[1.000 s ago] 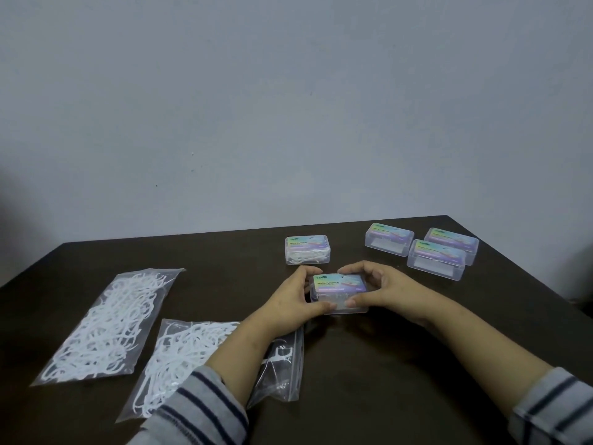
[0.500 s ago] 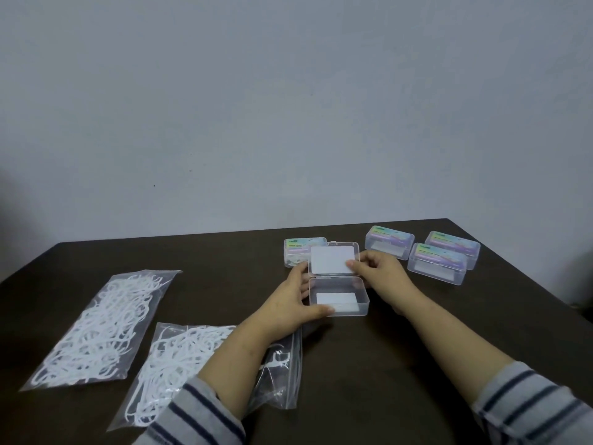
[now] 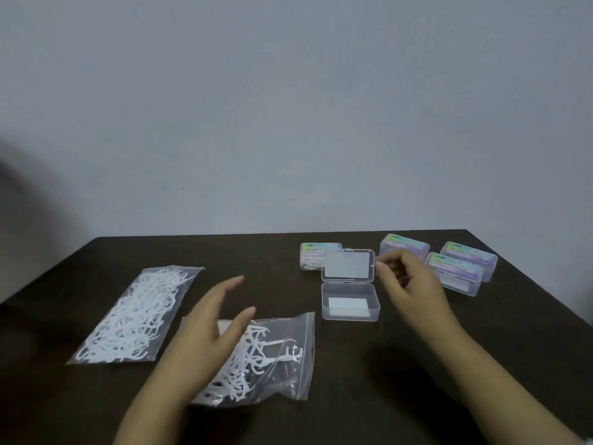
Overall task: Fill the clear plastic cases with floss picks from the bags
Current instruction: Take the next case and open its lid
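Open bag of floss picks directly under the left hand; empty case ahead and to its right.

The crinkly clear bag (image 3: 272,358) lies crosswise beneath the left hand (image 3: 208,332), which hovers with fingers spread wide, holding nothing. The rigid open case (image 3: 350,305), lid upright, sits just left of the loosely curled, empty right hand (image 3: 407,284) on the dark desk (image 3: 417,380).

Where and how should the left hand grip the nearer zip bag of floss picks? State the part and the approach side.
Pinch the zip bag at its mostly empty right end, by the zip strip, coming from above and the right. It lies flat, the floss picks bunch toward its left, and the left hand hovers open over that bulkier part.
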